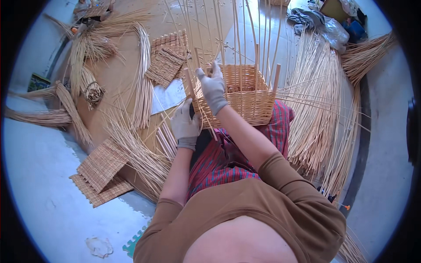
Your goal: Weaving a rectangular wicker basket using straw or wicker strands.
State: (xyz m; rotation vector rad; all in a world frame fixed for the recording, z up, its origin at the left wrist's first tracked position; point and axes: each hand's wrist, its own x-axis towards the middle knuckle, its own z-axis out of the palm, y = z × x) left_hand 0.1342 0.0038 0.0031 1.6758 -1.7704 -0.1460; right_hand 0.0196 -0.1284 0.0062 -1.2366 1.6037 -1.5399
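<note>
A half-woven wicker basket (252,103) rests on my lap, tilted a little. Tall thin upright canes rise from its rim, and thicker sticks stand at its corners. My left hand (186,122), in a pale glove, is closed against the basket's left side beside the corner stick (190,83). Over the left part of the rim is my right hand (212,87), also gloved. Its thumb and one finger point up with a gap between them; the other fingers curl out of sight, and what they grip is hidden. Loose strands (315,98) trail off the basket's right side.
Long cane bundles (318,105) lie along the right wall, and more strands (142,162) spread at the left. Woven panels (165,65) lie beyond the basket; others (103,164) sit at lower left. Short sticks (165,141) lie beside my left wrist. Plastic bags (334,33) are piled far right.
</note>
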